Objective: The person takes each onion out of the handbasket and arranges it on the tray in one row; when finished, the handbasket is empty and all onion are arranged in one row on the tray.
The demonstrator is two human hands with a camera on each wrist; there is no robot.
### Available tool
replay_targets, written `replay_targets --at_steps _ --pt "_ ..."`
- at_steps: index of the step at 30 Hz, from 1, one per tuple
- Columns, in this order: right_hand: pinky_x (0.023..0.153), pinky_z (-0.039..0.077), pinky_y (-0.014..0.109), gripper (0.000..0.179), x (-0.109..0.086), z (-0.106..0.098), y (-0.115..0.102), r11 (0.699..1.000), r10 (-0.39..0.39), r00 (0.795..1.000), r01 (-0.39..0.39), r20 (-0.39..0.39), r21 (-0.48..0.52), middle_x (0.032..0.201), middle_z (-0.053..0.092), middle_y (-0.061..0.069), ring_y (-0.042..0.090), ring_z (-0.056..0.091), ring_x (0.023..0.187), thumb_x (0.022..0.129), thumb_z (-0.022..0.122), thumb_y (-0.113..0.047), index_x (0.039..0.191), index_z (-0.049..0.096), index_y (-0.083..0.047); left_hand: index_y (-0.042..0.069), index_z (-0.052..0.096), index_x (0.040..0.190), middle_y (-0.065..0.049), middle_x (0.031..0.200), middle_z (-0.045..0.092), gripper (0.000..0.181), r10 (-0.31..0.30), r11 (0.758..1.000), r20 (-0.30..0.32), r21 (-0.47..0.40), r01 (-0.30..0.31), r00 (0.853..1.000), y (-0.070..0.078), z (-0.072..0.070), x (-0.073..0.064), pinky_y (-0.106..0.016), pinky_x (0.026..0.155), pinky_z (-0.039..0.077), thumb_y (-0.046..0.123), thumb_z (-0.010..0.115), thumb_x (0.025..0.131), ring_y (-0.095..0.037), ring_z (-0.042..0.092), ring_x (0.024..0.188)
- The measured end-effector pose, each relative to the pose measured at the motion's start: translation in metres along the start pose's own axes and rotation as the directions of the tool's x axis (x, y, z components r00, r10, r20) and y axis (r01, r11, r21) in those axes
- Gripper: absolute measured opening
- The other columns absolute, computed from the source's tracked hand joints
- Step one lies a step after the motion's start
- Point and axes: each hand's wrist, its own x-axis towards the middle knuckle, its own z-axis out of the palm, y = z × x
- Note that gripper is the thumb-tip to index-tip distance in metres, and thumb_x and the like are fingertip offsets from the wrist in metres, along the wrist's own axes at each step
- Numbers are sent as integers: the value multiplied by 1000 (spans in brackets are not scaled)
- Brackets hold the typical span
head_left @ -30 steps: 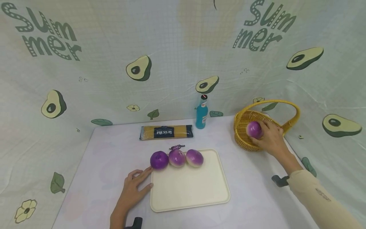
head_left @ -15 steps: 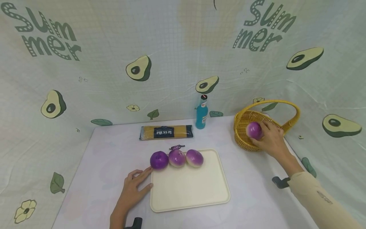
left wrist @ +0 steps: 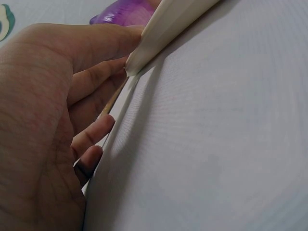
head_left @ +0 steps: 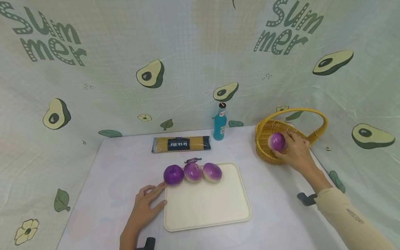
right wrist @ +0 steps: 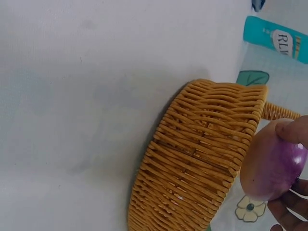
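My right hand (head_left: 295, 151) grips a glossy purple-and-white round vegetable (head_left: 277, 142), thumb on one side and fingers on the other. It is over the opening of the yellow wicker basket (head_left: 265, 152); in the right wrist view the vegetable (right wrist: 272, 163) shows just past the basket's rim (right wrist: 252, 122). My left hand (head_left: 145, 205) lies at the left edge of the cream tray (head_left: 207, 208), fingers loosely bent, fingertips right at the rim. Along the tray's far edge sit a dark purple round vegetable (head_left: 173, 174) and two purple-and-white ones (head_left: 193, 172), (head_left: 212, 172).
A wrapped candy (head_left: 193, 160) lies just behind the tray. Farther back are a pack of spaghetti (head_left: 181, 144) and an upright blue bottle (head_left: 220, 123). The basket's tall handle (head_left: 322, 125) arches above it. A printed cloth (head_left: 187, 69) hangs behind the table.
The head view has shifted very slightly. Both hands, the gripped vegetable and the other things stay practically where they were.
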Motion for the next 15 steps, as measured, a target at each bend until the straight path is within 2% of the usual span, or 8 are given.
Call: replay_targets --at_steps 15 --pt "94 26 64 81 -2 -1 -9 1000 -4 1000 4 1 -5 134 45 31 48 40 124 73 90 -20 136 49 12 32 56 144 14 147 52 60 -4 1000 6 5 4 1000 -1 0 0 -58 106 28 42 74 88 -22 38 131"
